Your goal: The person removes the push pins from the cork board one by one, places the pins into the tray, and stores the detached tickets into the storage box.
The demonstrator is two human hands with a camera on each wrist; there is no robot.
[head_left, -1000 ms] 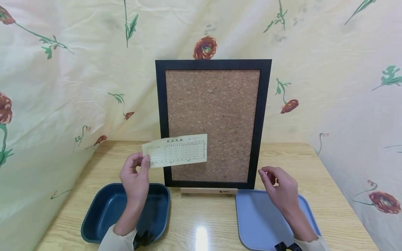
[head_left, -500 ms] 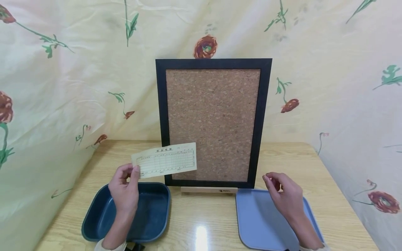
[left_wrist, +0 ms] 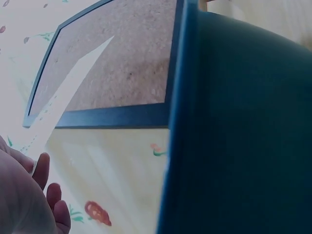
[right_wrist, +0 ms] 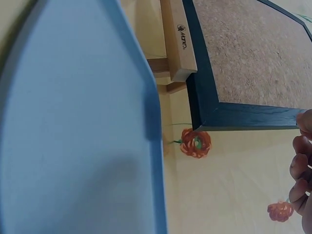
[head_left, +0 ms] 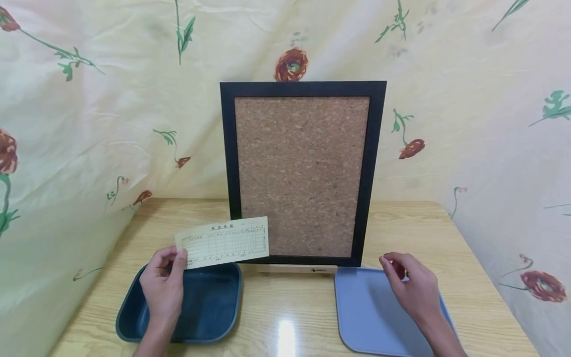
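My left hand (head_left: 162, 282) pinches a receipt slip (head_left: 223, 243) by its left end between thumb and forefinger. The slip is pale, printed with a ruled table, and overlaps the lower left corner of a cork board (head_left: 303, 173) in the head view. Below that hand stands a dark blue tray (head_left: 209, 307). Over a light blue tray (head_left: 370, 312) is my right hand (head_left: 412, 282), its thumb and forefinger tips brought together and the other fingers curled. I cannot tell whether something small is between those tips.
The black-framed cork board leans upright on a wooden stand (head_left: 296, 269) at the middle of the wooden table (head_left: 267, 312). Behind and beside the table hangs a flowered cloth (head_left: 446, 99).
My left hand has moved down and left with the receipt slip, away from the middle of the cork board. The right hand has moved down and right over the light blue tray.
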